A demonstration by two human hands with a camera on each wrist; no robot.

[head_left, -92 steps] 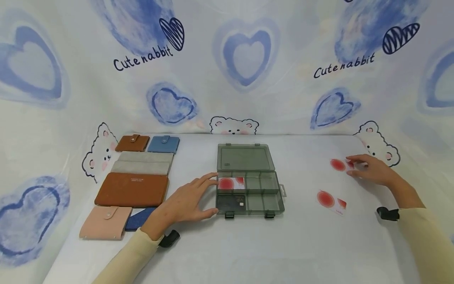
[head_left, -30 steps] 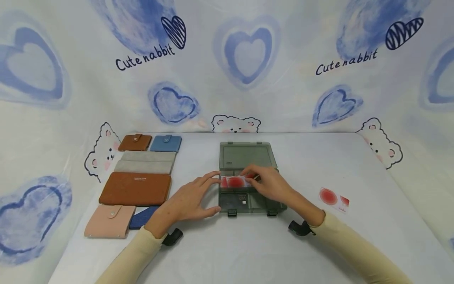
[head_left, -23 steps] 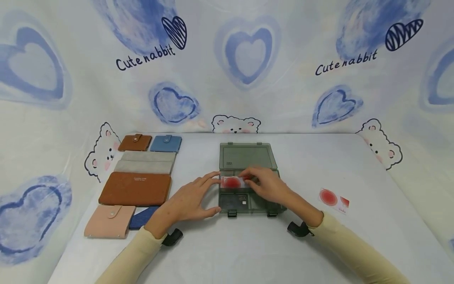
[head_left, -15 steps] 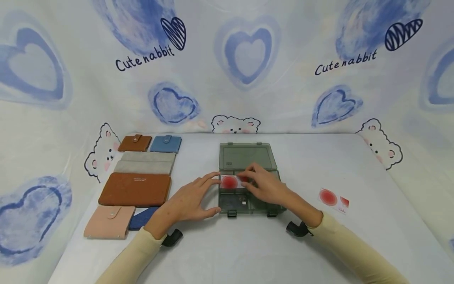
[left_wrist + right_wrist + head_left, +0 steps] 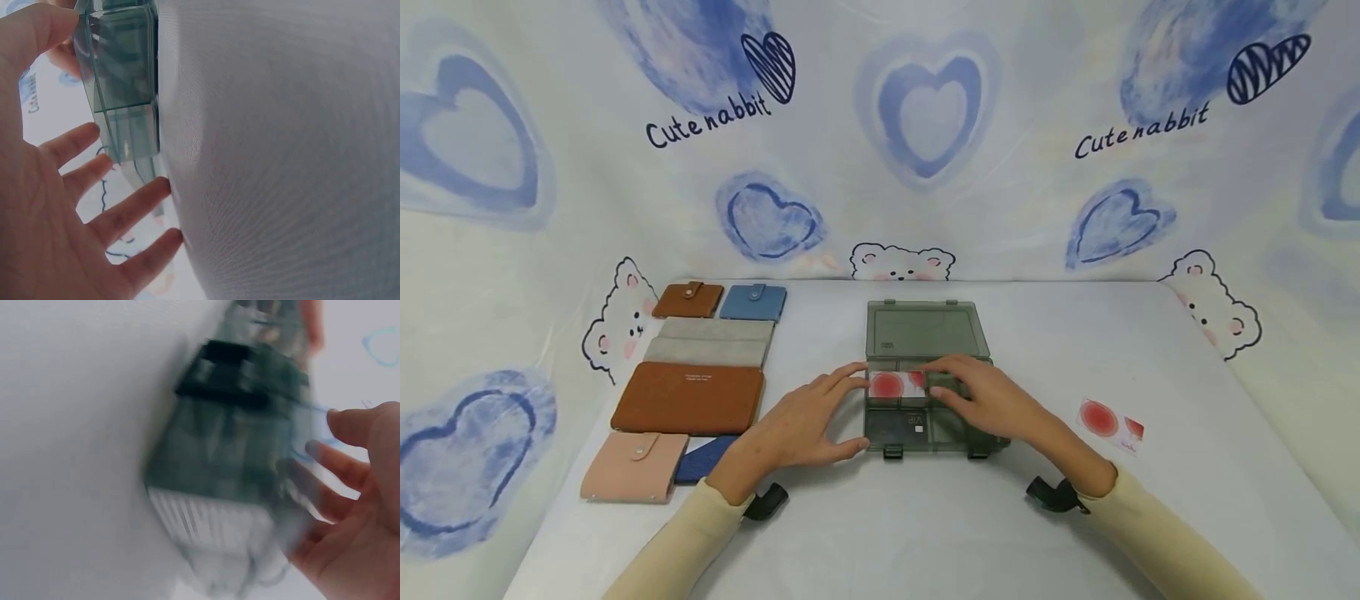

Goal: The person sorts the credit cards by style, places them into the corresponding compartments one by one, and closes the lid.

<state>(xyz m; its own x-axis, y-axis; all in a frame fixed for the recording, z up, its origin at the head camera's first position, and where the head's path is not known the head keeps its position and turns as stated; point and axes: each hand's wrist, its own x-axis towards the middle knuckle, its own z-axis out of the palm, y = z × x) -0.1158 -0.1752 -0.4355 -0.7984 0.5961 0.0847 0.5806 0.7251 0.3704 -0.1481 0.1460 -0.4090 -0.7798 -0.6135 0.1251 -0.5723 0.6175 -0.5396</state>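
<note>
A green translucent plastic box [image 5: 927,331] lies with its lid laid back and its divided tray toward me. My left hand [image 5: 790,425] rests at the box's left side, fingers spread and fairly straight. In the left wrist view the thumb of this left hand [image 5: 50,212] touches the box wall [image 5: 125,59]. A red-and-white card [image 5: 889,385] lies in the tray's back left part, and a black VIP card [image 5: 895,427] in the front left. Just right of the red-and-white card, my right hand [image 5: 996,398] hovers over the tray with parted fingers and nothing between them.
Another red-and-white card [image 5: 1101,419] lies on the table to the right. At the left are a brown wallet [image 5: 688,300], a blue wallet [image 5: 753,302], a grey wallet [image 5: 711,342], a large brown wallet [image 5: 688,400], a pink wallet [image 5: 634,468] and a dark blue item [image 5: 703,460].
My right hand has carried a red-and-white card from the right of the table into the box's back left part, let it go and drawn slightly right. The left hand stays at the box.
</note>
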